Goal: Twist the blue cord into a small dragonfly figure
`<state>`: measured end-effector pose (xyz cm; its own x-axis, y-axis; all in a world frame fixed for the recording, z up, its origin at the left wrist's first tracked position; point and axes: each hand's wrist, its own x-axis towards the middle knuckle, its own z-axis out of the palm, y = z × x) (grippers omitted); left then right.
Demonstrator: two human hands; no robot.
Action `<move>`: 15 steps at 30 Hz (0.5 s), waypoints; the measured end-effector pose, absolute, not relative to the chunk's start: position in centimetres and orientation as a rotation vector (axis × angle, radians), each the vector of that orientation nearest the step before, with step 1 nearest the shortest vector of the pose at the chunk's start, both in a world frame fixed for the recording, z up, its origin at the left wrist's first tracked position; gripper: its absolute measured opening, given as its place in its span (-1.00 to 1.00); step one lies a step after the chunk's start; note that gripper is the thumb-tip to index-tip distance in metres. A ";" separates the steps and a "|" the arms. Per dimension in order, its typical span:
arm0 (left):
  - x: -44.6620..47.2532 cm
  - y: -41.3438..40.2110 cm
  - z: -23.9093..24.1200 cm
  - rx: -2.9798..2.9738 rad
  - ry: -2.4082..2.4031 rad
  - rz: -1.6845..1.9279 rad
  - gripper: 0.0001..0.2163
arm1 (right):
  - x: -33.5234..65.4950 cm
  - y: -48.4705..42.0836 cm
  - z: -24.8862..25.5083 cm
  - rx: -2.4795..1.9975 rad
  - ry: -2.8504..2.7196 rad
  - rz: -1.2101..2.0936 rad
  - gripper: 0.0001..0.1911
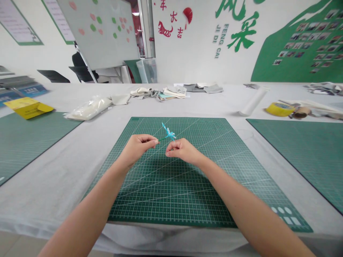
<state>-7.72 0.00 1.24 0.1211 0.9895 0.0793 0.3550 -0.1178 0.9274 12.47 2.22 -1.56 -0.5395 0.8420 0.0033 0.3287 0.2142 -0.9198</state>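
Over the green cutting mat, a small artificial flower (170, 134) with narrow, bright blue petals is held up in the air. Its thin green stem (162, 139) runs leftward into my left hand (140, 145), where thumb and forefinger pinch the end. My right hand (182, 150) is just below and to the right of the petals, fingers curled and closed together. One blue petal reaches down to the back of its forefinger. Whatever those right fingertips pinch, if anything, is hidden. Both hands stay above the mat, with a shadow beneath them.
The cutting mat (171, 200) lies on a white-covered table (102, 142), with more green mats at left and right. Farther back are a yellow packet (28, 107), a plastic-wrapped bundle (89, 108), fabric scraps (174, 91), a white roll (254, 101) and yellow tape (280, 109).
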 end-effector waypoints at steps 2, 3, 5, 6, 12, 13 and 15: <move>-7.8 0.1 1.0 1.593 1.372 1.003 -0.82 | 12.3 1.9 -1.3 -1.076 -2.012 1.253 -0.93; -7.8 0.2 0.9 1.597 1.386 1.002 -0.83 | 12.2 1.7 -1.1 -1.072 -2.030 1.226 -0.93; -7.9 0.3 0.7 1.615 1.411 1.002 -0.83 | 12.1 1.3 -0.9 -1.069 -2.071 1.164 -0.93; -7.9 0.3 0.6 1.630 1.421 0.999 -0.82 | 12.1 1.2 -0.7 -1.069 -2.092 1.131 -0.92; -8.2 0.5 0.1 1.786 1.475 0.945 -0.80 | 12.3 0.4 0.5 -1.016 -2.151 0.987 -0.91; -8.2 0.5 0.0 1.817 1.483 0.927 -0.79 | 12.4 0.3 0.7 -1.002 -2.147 0.970 -0.90; -8.1 0.5 -0.2 1.878 1.500 0.875 -0.77 | 12.5 0.2 0.9 -0.980 -2.128 0.929 -0.89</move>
<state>-8.10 0.49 -0.22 0.1546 0.9784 0.1373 0.6013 -0.2035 0.7727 12.53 0.18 0.95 -0.5392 0.8098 0.2313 0.3810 0.4794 -0.7906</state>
